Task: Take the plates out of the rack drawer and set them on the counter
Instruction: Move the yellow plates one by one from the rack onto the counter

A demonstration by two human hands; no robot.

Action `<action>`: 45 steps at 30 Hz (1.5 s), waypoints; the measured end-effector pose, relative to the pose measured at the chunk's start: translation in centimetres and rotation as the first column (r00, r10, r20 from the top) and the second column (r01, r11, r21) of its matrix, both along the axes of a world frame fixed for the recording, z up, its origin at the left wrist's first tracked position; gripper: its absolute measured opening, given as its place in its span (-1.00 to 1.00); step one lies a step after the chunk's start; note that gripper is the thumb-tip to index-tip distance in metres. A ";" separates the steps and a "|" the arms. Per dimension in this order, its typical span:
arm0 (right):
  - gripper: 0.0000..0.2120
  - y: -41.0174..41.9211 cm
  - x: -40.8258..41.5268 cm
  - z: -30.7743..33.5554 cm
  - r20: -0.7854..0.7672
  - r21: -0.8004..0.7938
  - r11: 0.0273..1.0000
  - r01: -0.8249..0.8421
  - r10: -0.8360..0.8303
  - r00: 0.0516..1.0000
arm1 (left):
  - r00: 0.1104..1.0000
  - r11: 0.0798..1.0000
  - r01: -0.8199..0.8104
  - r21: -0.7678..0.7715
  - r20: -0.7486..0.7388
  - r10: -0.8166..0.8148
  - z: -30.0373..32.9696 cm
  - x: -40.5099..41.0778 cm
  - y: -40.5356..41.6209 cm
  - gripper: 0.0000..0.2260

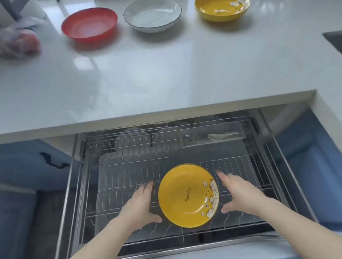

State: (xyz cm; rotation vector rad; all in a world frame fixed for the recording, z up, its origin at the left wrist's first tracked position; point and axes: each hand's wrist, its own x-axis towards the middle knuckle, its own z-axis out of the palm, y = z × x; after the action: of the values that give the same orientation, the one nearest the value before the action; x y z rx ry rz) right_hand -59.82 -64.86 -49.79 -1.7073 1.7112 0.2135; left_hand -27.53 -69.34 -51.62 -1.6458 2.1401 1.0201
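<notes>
Hands flank the yellow plate [188,195] in the pulled-out rack drawer [273,184]. Your left hand [141,203] sits just to the plate's left, fingers spread and open, thumb reaching toward the lower rim; whether it touches the rim is hard to tell. Your right hand [239,191] is just to the plate's right, also open, with a narrow gap between palm and rim. Neither hand has closed on it. The plate leans tilted in the wire rack, its inside facing up toward you, lettering and a cartoon print showing on it.

On the table [160,77] above the drawer, three dishes stand in a row, well apart from your hands: a red plate [89,24] on the left, a white plate [152,14] in the middle, and a second yellow one [222,4] on the right. At the back of the drawer a white spoon [221,136] lies in a tray [190,142].
</notes>
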 end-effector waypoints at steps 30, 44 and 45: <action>0.07 -0.6 -0.7 -4.3 0.434 0.350 0.928 0.132 -0.285 0.855 | 0.950 0.989 -0.065 0.130 -0.295 0.101 -2.8 -1.4 0.1 0.02; 0.11 -0.2 -1.6 -3.1 0.464 0.509 0.847 0.152 -0.419 0.781 | 0.861 0.876 -0.082 0.476 -0.409 0.303 -2.1 -2.1 0.2 -0.02; 0.11 -0.1 -1.7 -3.1 0.465 0.504 0.850 0.154 -0.417 0.781 | 0.846 0.868 -0.079 0.490 -0.428 0.318 -1.9 -2.1 0.1 -0.04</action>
State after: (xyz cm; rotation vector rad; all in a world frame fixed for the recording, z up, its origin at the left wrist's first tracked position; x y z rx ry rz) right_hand -61.54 -65.01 -52.89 -1.0041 1.3208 -0.0511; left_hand -29.64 -69.27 -53.52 -1.5023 1.7816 2.0324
